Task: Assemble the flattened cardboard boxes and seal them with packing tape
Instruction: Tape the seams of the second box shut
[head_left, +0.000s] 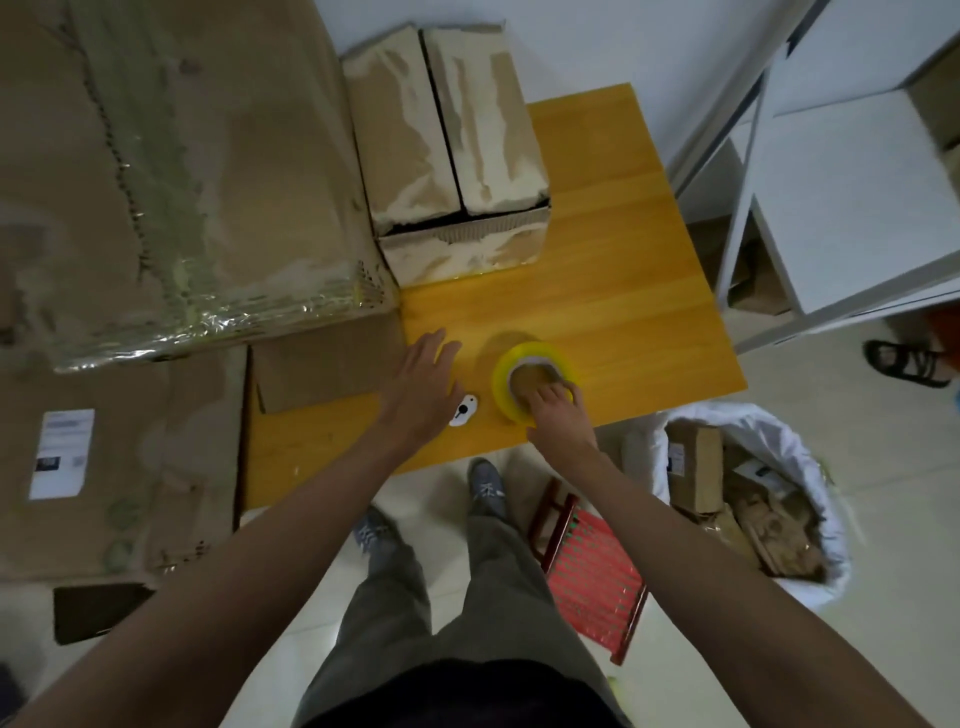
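Yellow-orange wood bench (623, 312), person standing at its near edge, grey trousers and blue-grey shoes on the tiled floor below. Red slatted stool (592, 571) beside the right leg; white bag (810, 519) of cardboard scraps further right.

Right hand (553, 402) at the near bench edge, fingers curled over the rim of the yellow packing tape roll (511, 376) and dipping into its core, gripping it. Roll lies flat on the bench.

Left hand (421, 387) just left of the roll, palm down, fingers straight and spread, holding nothing. Can't tell if it touches the bench or hovers. Small white cutter-like tool (464, 409) sits between the two hands, right beside the left one.

Left of the bench: flattened cardboard sheet (130, 467) with a white label, and a large taped carton (171, 171) above it.

Far end of the bench: assembled cardboard box (452, 150), top flaps folded shut, centre seam showing as a dark gap, surface torn and patchy. Well apart from both hands. White metal shelving (841, 197) at far right.
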